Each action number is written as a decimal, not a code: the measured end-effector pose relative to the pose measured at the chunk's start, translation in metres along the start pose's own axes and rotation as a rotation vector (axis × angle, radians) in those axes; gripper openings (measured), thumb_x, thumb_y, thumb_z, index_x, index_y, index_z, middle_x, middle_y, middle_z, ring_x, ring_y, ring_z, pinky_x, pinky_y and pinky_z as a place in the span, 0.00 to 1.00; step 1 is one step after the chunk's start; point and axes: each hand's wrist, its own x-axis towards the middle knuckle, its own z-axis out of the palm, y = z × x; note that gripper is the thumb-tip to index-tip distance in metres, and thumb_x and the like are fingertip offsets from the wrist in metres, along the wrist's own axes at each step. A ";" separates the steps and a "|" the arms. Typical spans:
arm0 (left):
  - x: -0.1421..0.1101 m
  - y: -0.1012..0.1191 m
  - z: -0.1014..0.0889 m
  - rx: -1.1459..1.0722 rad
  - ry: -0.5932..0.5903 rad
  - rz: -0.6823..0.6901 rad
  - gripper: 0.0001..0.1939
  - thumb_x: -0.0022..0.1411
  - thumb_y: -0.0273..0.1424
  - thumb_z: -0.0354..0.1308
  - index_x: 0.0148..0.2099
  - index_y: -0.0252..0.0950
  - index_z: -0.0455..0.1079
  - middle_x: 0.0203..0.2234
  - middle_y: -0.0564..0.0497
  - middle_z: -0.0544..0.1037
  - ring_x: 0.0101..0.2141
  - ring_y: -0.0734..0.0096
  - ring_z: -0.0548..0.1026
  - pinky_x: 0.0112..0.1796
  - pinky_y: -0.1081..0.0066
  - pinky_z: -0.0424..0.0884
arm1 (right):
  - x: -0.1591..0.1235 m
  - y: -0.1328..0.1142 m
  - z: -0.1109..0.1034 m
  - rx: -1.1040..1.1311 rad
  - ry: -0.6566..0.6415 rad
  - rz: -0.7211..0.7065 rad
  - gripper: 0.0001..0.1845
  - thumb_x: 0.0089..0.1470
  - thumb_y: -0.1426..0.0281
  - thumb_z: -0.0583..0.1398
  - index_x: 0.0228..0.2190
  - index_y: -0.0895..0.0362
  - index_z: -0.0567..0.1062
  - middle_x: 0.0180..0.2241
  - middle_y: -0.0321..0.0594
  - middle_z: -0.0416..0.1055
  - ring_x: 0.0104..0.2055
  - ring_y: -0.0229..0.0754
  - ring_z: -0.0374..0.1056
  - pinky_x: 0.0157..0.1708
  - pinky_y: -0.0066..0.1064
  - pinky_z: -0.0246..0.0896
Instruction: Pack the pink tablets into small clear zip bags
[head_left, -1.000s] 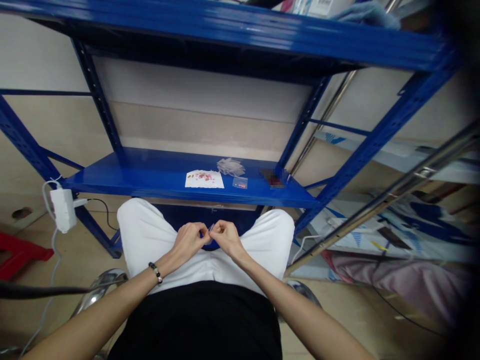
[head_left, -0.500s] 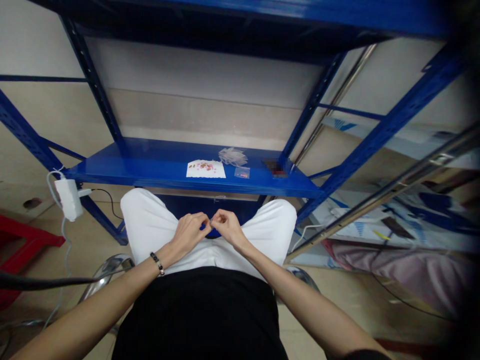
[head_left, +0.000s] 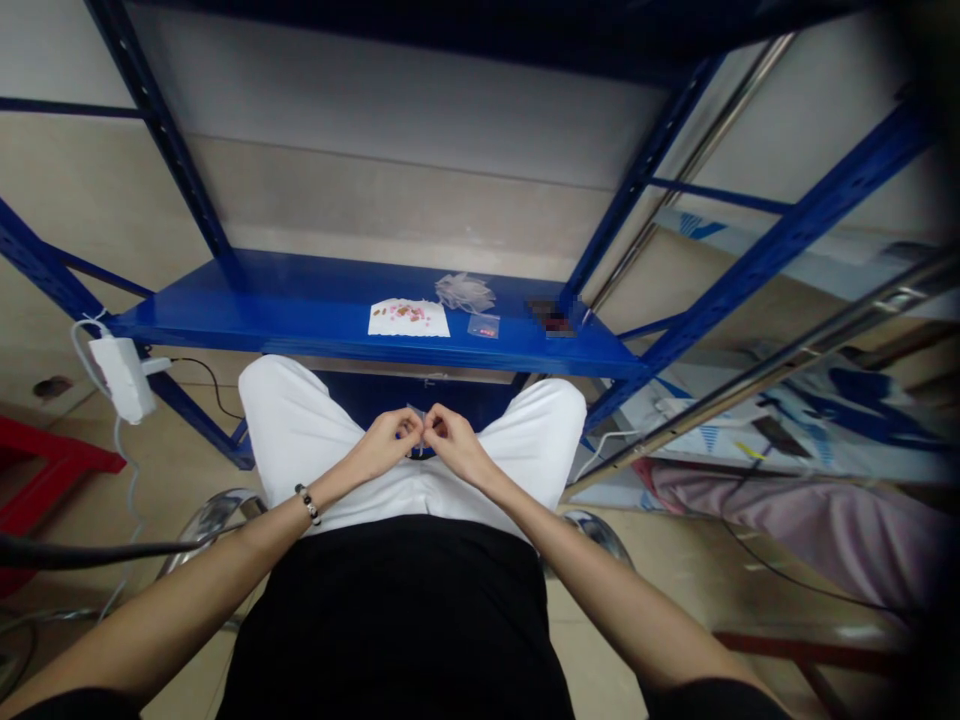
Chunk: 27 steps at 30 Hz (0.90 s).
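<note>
Over my lap, my left hand (head_left: 386,443) and my right hand (head_left: 454,444) meet, thumbs and fingertips pinched together. Between them is a small clear plastic bag (head_left: 415,409), mostly covered by the fingers. In front, on the blue shelf (head_left: 300,300), lies a white sheet of paper (head_left: 384,327) with small pink and brown pieces scattered on it. Right of the paper is a clear bag (head_left: 484,327) with a few reddish bits inside. Behind that bag lies a loose pile of clear plastic bags (head_left: 465,293).
A blurred-out dark object (head_left: 551,314) lies near the shelf's right end. A white power strip (head_left: 124,380) hangs by the left post, with cables. To the left stands a red stool (head_left: 52,465). Metal rails and a lower shelf with pink cloth (head_left: 810,525) are at the right.
My view has tilted slightly, so the shelf sits higher in the picture. My hands have turned a little, and more clear plastic shows above the fingertips.
</note>
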 end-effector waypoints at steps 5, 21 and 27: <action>-0.007 0.007 -0.001 0.157 -0.030 0.068 0.07 0.64 0.30 0.51 0.37 0.35 0.68 0.28 0.51 0.75 0.30 0.69 0.73 0.32 0.72 0.66 | -0.008 -0.022 -0.004 -0.083 -0.024 -0.122 0.03 0.52 0.74 0.55 0.28 0.56 0.67 0.31 0.35 0.66 0.32 0.37 0.64 0.32 0.26 0.57; -0.006 0.021 -0.004 -0.190 -0.061 0.078 0.15 0.68 0.41 0.49 0.40 0.33 0.66 0.32 0.49 0.75 0.31 0.72 0.74 0.36 0.71 0.70 | 0.001 -0.031 -0.021 0.162 -0.052 -0.093 0.07 0.54 0.66 0.59 0.28 0.57 0.71 0.30 0.36 0.67 0.26 0.35 0.67 0.27 0.27 0.65; -0.004 0.019 -0.009 -0.118 -0.042 0.117 0.16 0.70 0.40 0.46 0.36 0.34 0.67 0.27 0.49 0.74 0.29 0.72 0.73 0.33 0.72 0.69 | 0.003 -0.030 -0.021 0.274 -0.141 0.040 0.11 0.53 0.62 0.61 0.30 0.58 0.70 0.22 0.35 0.70 0.22 0.36 0.67 0.23 0.26 0.66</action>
